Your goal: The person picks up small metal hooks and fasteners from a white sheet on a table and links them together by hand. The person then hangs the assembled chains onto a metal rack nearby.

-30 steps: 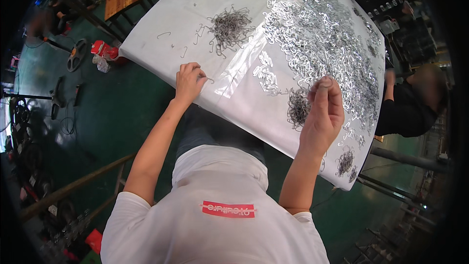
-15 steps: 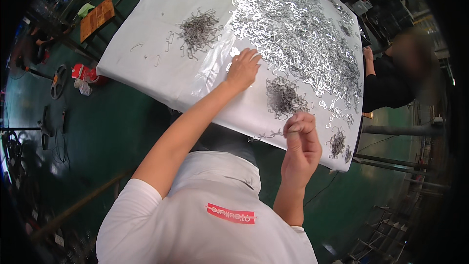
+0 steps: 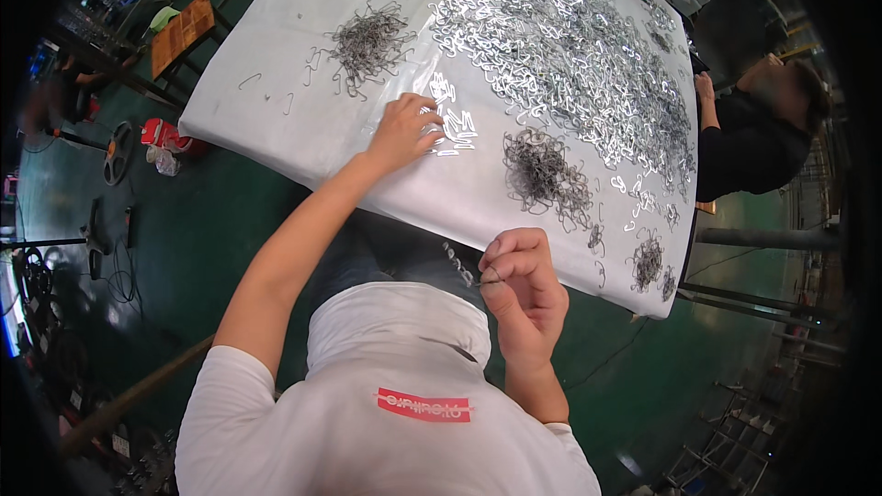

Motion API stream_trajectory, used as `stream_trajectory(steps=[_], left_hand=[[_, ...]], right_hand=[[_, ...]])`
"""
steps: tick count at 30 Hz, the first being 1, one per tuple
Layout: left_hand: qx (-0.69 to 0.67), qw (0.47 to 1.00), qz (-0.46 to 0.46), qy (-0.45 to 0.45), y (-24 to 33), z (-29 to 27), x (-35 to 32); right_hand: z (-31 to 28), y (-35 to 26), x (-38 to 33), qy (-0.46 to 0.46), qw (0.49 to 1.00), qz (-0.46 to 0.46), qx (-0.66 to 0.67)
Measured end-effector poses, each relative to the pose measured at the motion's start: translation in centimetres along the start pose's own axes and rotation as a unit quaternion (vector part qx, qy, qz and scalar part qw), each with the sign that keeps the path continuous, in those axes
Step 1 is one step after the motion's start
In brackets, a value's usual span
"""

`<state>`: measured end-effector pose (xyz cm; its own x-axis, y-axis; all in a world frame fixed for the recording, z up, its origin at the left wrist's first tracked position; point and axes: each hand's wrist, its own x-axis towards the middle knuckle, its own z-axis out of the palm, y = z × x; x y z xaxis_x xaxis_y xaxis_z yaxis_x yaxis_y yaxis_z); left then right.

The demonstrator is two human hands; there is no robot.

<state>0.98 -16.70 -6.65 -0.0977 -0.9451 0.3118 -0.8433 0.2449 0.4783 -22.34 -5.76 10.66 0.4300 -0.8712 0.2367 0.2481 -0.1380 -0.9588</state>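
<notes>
My left hand (image 3: 401, 133) rests low over the table with its fingers apart, beside a small group of shiny silver metal pieces (image 3: 455, 129); it appears to hold nothing. In front of my body, off the table's near edge, my right hand (image 3: 525, 292) pinches a short string of small linked metal hooks (image 3: 457, 264) between thumb and fingertips. The string sticks out to the left of the fingers. To the right of the silver pieces lies a tangled pile of dark wire hooks (image 3: 542, 174). A broad spread of shiny silver hooks (image 3: 570, 64) covers the far right of the table.
More dark hook piles lie on the white-covered table (image 3: 248, 142), one at the left (image 3: 367, 44) and one near the right corner (image 3: 647, 262). A co-worker (image 3: 763, 133) in dark clothes is at the right edge. A wooden stool (image 3: 182, 34) stands to the left.
My left hand has moved left, uncovering the shiny silver pieces. My right hand has come left and closer to my body, and the string of hooks has swung with it.
</notes>
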Motion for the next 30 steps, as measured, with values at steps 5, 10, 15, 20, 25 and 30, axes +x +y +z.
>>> stream_trajectory(steps=[5,10,15,20,25,30], left_hand=[[0.038,0.997,-0.063,-0.029,2.7,1.7,-0.2],[0.153,0.982,0.110,0.017,1.9,2.9,-1.5],[0.137,0.986,0.077,0.063,1.9,3.1,-1.4],[-0.261,0.934,-0.215,0.116,3.3,-1.1,-3.9],[-0.475,0.820,-0.274,0.164,5.6,-7.3,-9.4],[-0.498,0.775,-0.337,0.194,8.4,-10.4,-14.6]], right_hand=[[1.0,1.3,-0.4,-0.027,1.000,0.004,-0.007],[2.1,2.6,-1.2,-0.059,0.998,-0.005,-0.034],[3.6,4.2,-1.5,-0.091,0.996,-0.008,-0.021],[4.9,6.7,-1.0,-0.095,0.995,-0.010,-0.011],[5.7,9.4,-1.2,-0.102,0.994,0.007,-0.032],[7.3,12.3,-1.5,-0.078,0.997,0.024,-0.003]])
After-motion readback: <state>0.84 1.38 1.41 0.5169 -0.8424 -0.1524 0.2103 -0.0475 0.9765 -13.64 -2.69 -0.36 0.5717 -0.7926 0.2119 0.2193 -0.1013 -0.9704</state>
